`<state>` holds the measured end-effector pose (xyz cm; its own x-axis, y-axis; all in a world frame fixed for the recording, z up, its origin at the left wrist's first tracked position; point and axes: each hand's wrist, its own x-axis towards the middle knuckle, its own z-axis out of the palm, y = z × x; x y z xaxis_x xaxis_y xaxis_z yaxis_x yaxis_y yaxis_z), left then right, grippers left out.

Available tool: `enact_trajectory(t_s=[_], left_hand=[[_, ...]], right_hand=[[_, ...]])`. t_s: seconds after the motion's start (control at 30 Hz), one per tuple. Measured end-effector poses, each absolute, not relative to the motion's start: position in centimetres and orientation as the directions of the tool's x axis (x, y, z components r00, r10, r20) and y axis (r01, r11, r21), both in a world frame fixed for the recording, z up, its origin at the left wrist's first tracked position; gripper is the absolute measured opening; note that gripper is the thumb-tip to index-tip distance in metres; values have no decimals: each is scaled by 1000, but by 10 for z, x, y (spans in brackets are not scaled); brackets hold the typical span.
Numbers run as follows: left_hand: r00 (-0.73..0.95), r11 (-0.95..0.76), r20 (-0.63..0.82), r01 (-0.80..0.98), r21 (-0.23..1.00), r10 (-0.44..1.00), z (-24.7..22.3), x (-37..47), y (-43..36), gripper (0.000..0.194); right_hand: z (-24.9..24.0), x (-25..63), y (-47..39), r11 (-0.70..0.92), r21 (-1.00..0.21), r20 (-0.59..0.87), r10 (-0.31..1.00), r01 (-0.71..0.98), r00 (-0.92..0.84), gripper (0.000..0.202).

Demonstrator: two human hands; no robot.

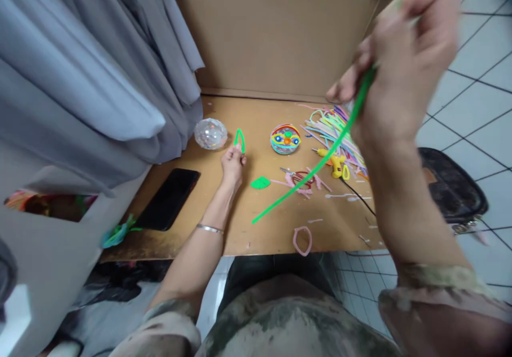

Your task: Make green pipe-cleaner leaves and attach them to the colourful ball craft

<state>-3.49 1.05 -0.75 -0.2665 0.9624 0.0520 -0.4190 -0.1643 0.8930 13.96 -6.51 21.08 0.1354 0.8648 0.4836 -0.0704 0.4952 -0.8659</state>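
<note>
My left hand (233, 164) pinches a green pipe cleaner bent into a narrow pointed loop (239, 135), held low over the table. Raised high at the right, my right hand (400, 64) is closed around a long green pipe cleaner (316, 169), whose free end slants down to the left over the table. Some blur softens the right hand's fingers. Close to my left hand lies a green leaf-shaped piece (260, 183). A round ornament (285, 139) with coloured bands and two eye-like spots sits between the hands.
A clear faceted bowl (210, 134) and a black phone (168, 199) are at the left. Toward the right lie red-handled scissors (303, 180), a yellow glue gun (337, 164) with its cord, and a pile of coloured pipe cleaners (334, 128). A pink loop (302, 241) rests near the front edge.
</note>
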Motion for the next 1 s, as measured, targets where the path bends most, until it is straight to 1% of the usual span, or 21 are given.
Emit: enact_trajectory(t_s=[0.03,0.07,0.13,0.2,0.27,0.3,0.43,0.57,0.63,0.73,0.87,1.0], left_hand=[[-256,-171,70,-397,902,964,-9,-33,10,50],[-247,-174,80,-384,907,966,-10,-31,9,51],[-230,-168,86,-370,914,969,-12,-26,7,51],[-212,-156,81,-364,918,974,-14,-23,5,51],[-203,-149,79,-355,923,976,-14,-22,4,50],[-203,-150,81,-352,924,976,-15,-22,4,49],[-213,-154,81,-352,923,974,-16,-22,4,48],[-185,-161,103,-330,930,977,-17,-21,2,49],[-157,-155,110,-313,937,981,-17,-21,1,48],[-127,-151,115,-331,931,985,-17,-22,0,47],[-63,-146,133,-353,924,989,-17,-23,0,48],[-42,-146,140,-377,915,989,-18,-24,1,52]], right_hand=[[192,129,-70,604,-791,587,793,-93,161,15],[172,123,-72,576,-810,574,817,-106,52,18],[135,120,-71,403,-903,418,904,-146,-87,32],[109,130,-72,217,-965,238,959,-145,-152,44],[99,147,-83,85,-992,103,973,-96,-205,46],[99,155,-93,63,-997,72,975,-51,-210,45],[118,176,-143,119,-987,98,978,107,-184,34],[123,175,-160,182,-980,167,972,82,-163,26],[112,170,-150,181,-981,168,972,66,-165,26],[84,156,-118,122,-992,116,978,28,-171,33],[42,132,-70,19,-999,17,998,26,-67,39],[18,113,-32,70,-997,70,997,-17,-16,39]])
